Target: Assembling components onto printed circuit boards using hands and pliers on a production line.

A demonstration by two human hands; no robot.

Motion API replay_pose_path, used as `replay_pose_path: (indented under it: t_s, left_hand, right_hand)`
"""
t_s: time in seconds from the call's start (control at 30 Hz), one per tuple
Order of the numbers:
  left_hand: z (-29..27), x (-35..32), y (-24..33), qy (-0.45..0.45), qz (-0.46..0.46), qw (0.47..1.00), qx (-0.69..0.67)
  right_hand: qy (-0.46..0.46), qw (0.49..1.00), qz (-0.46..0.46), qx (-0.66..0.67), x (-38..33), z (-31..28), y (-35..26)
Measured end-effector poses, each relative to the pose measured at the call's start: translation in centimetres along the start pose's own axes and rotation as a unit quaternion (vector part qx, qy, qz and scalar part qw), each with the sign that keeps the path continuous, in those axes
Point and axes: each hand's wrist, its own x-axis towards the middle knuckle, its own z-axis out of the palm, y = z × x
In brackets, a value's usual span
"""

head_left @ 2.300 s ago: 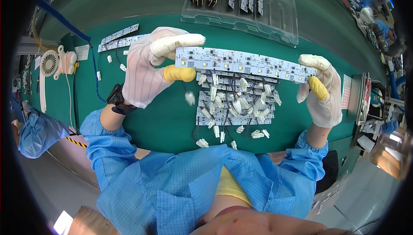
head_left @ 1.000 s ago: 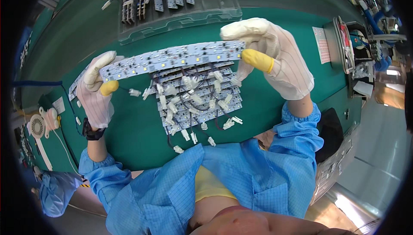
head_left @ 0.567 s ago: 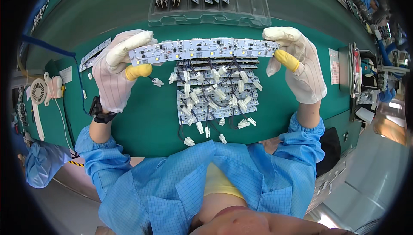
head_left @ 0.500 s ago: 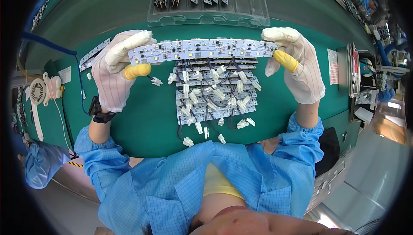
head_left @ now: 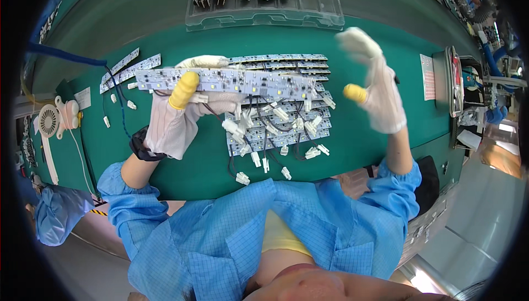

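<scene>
My left hand (head_left: 176, 116), gloved with a yellow thumb cot, grips a long white LED circuit board (head_left: 253, 82) near its left part, thumb on the face and fingers behind. Wires with white plugs hang below that board. It is held tilted slightly down to the right, over a stack of similar LED boards (head_left: 275, 138) with many wired white connectors. To the right of the stack, my right hand (head_left: 377, 83) is raised with thumb and fingers apart and holds nothing; its fingertips are blurred.
A clear plastic tray (head_left: 264, 21) with several upright boards stands at the far side. More LED boards (head_left: 129, 69) lie at left, near a blue cord (head_left: 69, 54) and a small white fan (head_left: 48, 119). At right are a red-marked sheet (head_left: 427, 78) and a bin (head_left: 465, 83).
My right hand has let go of the board's right end and opened. My left hand has moved right and nearer, holding the board alone. Boards at far left show more.
</scene>
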Motion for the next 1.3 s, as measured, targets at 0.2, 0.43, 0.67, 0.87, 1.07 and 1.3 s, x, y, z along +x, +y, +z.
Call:
replay_pose_path:
  t_s: [0.2, 0.43, 0.67, 0.87, 1.07, 1.3]
  left_hand:
    - [-0.3, 0.3, 0.1, -0.030, 0.034, 0.999, 0.030]
    - [-0.8, -0.1, -0.1, -0.080, 0.036, 0.992, 0.089]
    - [0.0, -0.9, 0.2, -0.059, 0.080, 0.970, 0.220]
    - [-0.1, -0.6, 0.4, -0.097, 0.120, 0.956, 0.250]
    - [-0.7, -1.0, 0.0, -0.064, 0.111, 0.958, 0.257]
    - [-0.2, -0.7, 0.7, -0.064, 0.072, 0.967, 0.237]
  right_hand:
    - [0.062, 0.869, 0.116, -0.478, -7.7, -2.2, 12.2]
    - [0.022, 0.994, 0.104, -0.039, -3.4, -1.9, 2.4]
    - [-0.038, 0.991, -0.072, -0.108, -0.5, -1.0, -5.1]
    - [-0.083, 0.985, -0.066, -0.139, 0.0, -0.9, -5.1]
    - [-0.092, 0.989, -0.027, -0.111, 0.0, -0.7, -5.1]
    - [-0.074, 0.987, -0.074, -0.123, 0.5, -0.1, -4.4]
